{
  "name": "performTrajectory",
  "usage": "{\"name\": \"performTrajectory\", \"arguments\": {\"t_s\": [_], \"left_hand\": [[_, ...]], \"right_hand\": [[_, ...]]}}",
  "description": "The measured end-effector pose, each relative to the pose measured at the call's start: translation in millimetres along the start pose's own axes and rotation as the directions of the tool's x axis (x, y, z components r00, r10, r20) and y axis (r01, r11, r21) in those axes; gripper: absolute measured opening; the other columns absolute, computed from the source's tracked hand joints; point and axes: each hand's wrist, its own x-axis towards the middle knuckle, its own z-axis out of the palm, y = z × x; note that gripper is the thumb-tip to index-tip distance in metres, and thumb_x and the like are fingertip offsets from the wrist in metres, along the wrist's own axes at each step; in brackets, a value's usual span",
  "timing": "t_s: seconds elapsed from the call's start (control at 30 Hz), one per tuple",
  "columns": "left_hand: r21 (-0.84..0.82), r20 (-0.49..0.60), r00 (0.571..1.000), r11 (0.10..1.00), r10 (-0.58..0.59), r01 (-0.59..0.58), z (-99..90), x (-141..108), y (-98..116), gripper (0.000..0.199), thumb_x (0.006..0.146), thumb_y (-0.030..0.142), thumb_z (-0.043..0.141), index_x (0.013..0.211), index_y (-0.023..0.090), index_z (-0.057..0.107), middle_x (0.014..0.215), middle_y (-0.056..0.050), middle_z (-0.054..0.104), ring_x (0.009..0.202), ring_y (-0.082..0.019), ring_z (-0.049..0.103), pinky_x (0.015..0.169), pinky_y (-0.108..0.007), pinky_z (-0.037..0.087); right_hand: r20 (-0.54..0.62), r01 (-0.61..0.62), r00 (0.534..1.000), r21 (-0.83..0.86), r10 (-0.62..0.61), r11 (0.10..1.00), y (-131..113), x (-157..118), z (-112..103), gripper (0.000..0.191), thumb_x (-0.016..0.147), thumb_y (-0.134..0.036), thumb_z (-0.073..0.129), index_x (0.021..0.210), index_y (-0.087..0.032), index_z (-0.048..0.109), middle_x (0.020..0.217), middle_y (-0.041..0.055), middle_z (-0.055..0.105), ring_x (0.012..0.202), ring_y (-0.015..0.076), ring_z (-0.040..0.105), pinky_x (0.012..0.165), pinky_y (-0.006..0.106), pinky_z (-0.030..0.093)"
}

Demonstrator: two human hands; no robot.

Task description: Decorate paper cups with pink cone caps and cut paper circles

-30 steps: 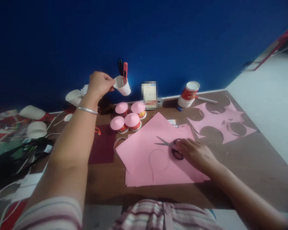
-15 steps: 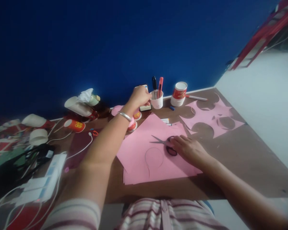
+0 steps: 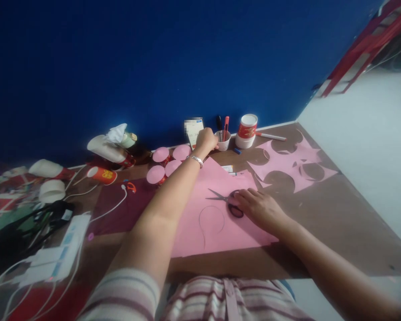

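My left hand is closed at the left rim of a white paper cup, which holds a black pen and a red-handled cutter; the fingertips are partly hidden. A lit phone leans on the wall behind that hand. My right hand rests with curled fingers on the black handles of scissors, blades parted and pointing left. Beneath lie stacked pink sheets with a drawn curve. Several red cups topped by pink paper discs stand left, partly behind my left forearm.
Cut pink paper with round holes lies at the right. Stacked cups, a white pen and a blue cap are near the wall. Leftward are an orange cup, a power strip and cables.
My left hand has moved right and slightly nearer, and the pen cup has shifted right with it. More of the phone and disc-topped cups shows. My right hand stays on the scissors.
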Motion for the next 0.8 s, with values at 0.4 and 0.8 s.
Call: {"name": "performTrajectory", "arguments": {"t_s": [0.4,0.8], "left_hand": [[0.008,-0.041,0.998,0.999,0.051,-0.050,6.3,8,-5,0.032,0.101,0.034,0.056,0.097,0.006,0.071,0.069,-0.017,0.075,0.063,-0.022,0.075,0.067,-0.030,0.055],[0.103,-0.059,0.988,0.985,0.143,-0.137,-6.4,-15,-1,0.034,0.102,0.031,0.050,0.092,0.008,0.072,0.059,-0.014,0.071,0.058,-0.022,0.071,0.068,-0.034,0.054]], "right_hand": [[-0.056,-0.016,0.998,0.001,0.016,1.000,0,2,4,0.014,0.097,-0.011,0.058,0.104,-0.016,0.070,0.096,0.0077,0.069,0.079,0.0207,0.058,0.066,0.033,0.041],[-0.044,-0.050,0.998,0.035,0.051,0.998,1,-1,8,0.014,0.101,-0.018,0.054,0.103,-0.016,0.068,0.097,0.0087,0.069,0.079,0.0207,0.060,0.068,0.033,0.043]]}}
